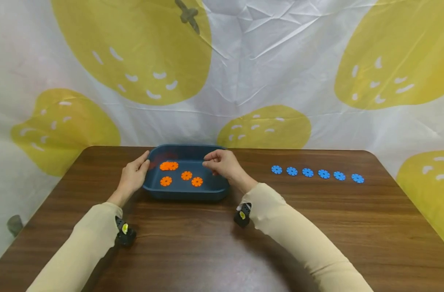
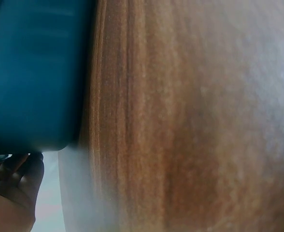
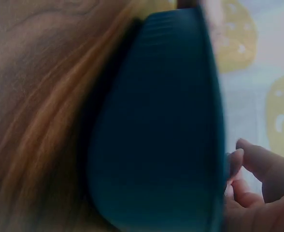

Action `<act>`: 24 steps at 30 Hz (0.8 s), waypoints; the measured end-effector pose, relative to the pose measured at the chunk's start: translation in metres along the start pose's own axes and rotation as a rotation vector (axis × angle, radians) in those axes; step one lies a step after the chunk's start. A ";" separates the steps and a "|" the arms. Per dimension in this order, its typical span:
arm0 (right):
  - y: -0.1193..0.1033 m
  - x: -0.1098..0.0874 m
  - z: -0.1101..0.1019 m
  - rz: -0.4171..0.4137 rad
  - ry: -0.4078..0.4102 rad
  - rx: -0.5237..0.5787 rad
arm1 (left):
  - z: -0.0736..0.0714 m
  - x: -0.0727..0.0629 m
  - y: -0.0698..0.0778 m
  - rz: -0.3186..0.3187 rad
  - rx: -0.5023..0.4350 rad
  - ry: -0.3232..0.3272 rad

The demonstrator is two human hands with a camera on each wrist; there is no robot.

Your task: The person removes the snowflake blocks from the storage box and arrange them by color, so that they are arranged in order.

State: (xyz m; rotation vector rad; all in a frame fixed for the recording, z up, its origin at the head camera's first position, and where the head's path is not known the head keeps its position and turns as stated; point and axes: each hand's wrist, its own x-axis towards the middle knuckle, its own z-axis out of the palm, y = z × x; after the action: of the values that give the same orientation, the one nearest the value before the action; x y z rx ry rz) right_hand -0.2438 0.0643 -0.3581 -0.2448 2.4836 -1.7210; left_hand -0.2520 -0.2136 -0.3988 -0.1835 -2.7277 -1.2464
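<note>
A dark blue tray with rounded corners stands toward the back of the table. Inside it lie several orange notched discs, two or more of them overlapping at the back left. My left hand holds the tray's left end, thumb and fingers at the rim; the left wrist view catches the fingers against the end wall. Over the tray's right part hovers my right hand, its fingers loosely bent and thumb near the index finger. Nothing shows between those fingertips in the right wrist view.
A row of several blue notched discs lies on the wooden table, right of the tray. Behind the table hangs a white cloth with yellow fruit prints. A small grey object is beyond the table's left edge.
</note>
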 end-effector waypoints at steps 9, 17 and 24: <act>0.008 0.012 0.027 0.092 -0.087 -0.259 | 0.000 -0.003 0.004 -0.004 0.016 -0.002; 0.011 0.016 0.031 0.125 -0.119 -0.413 | 0.001 -0.002 0.003 0.014 0.014 0.001; 0.009 0.015 0.034 0.139 -0.125 -0.494 | 0.000 -0.002 0.002 0.003 0.030 0.002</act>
State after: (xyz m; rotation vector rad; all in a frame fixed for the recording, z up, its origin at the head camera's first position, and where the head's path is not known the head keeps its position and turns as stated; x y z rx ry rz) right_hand -0.2533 0.0327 -0.3782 -0.2053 2.7137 -0.9874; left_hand -0.2498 -0.2121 -0.3976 -0.1823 -2.7417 -1.2039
